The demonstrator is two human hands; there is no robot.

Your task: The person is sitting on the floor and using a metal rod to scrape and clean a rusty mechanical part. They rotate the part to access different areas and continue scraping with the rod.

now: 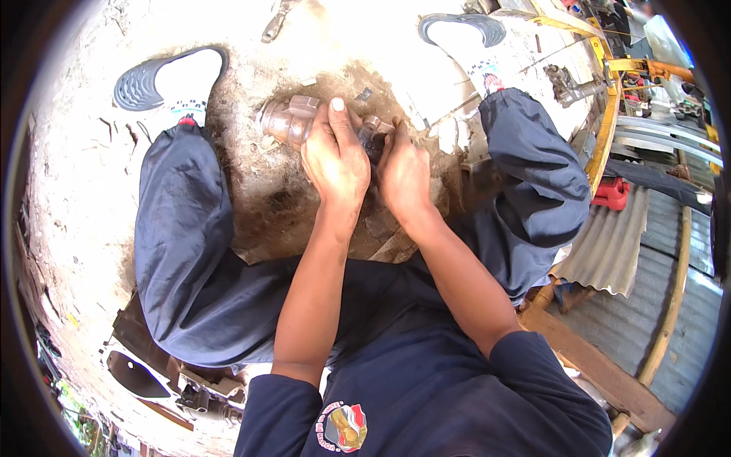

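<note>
In the head view, my left hand [335, 160] is closed round a rusty, grease-stained metal part [283, 122] with a cylindrical body and a squarish top, thumb along its upper side. My right hand [403, 171] is beside it, fingers curled at a smaller metal fitting [378, 126] at the part's right end; its fingertips are partly hidden, as is a dark area below the fitting. Both hands are over stained ground [251, 198] between my bent legs. I cannot tell whether the fitting is joined to the larger part.
A metal tool [272, 24] lies ahead. Another metal part [571, 90] sits beyond my right leg, near a yellow frame [601, 145]. Corrugated sheets [609, 244], a red container [611, 196] and wooden poles [670, 305] are at the right. Metal machine parts [209, 392] lie at lower left.
</note>
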